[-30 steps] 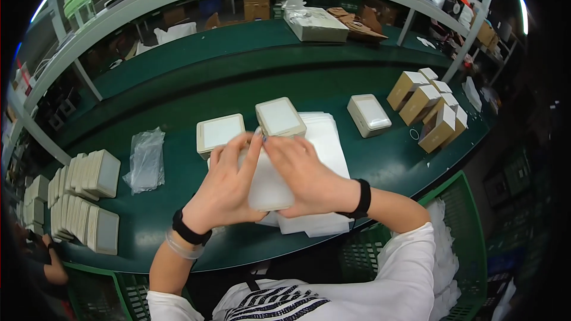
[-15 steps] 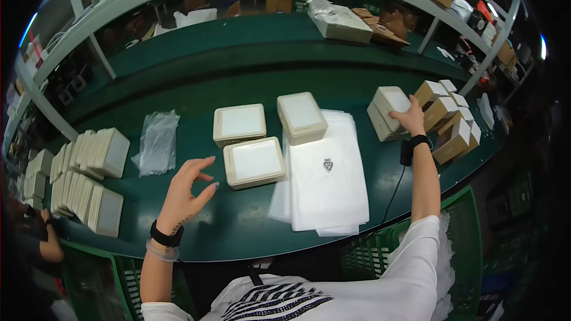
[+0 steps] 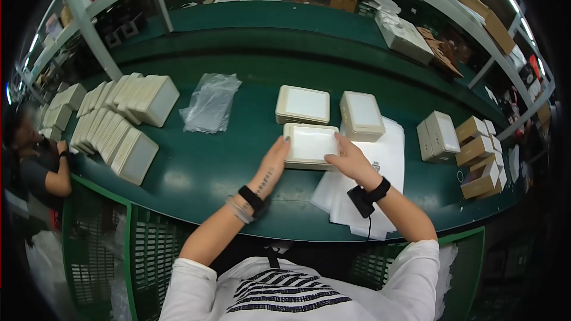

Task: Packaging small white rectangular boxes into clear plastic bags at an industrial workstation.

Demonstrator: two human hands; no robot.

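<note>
Both my hands hold one cream rectangular device with a white top panel (image 3: 312, 142), one hand at each end. My left hand (image 3: 275, 156) grips its left edge, thumb near the top corner. My right hand (image 3: 352, 159) is closed on its right end, with the thumb over the panel. Just behind it lies a similar cream device (image 3: 303, 106). To the right, another such device (image 3: 363, 117) rests on a pile of flat white packing sleeves (image 3: 386, 172). The underside of the held device is out of sight.
Rows of cream devices (image 3: 134, 157) stand on edge at the left, beside clear plastic bags (image 3: 211, 104). Toward the right are two more devices (image 3: 439, 137) and several small brown boxes (image 3: 480, 179). Green crates (image 3: 128, 249) stand below the table's near edge. A co-worker (image 3: 44, 163) is at far left.
My right hand has left the devices at the right and come to the middle. My left hand has moved in, and both now grip the front device. The view has turned left.
</note>
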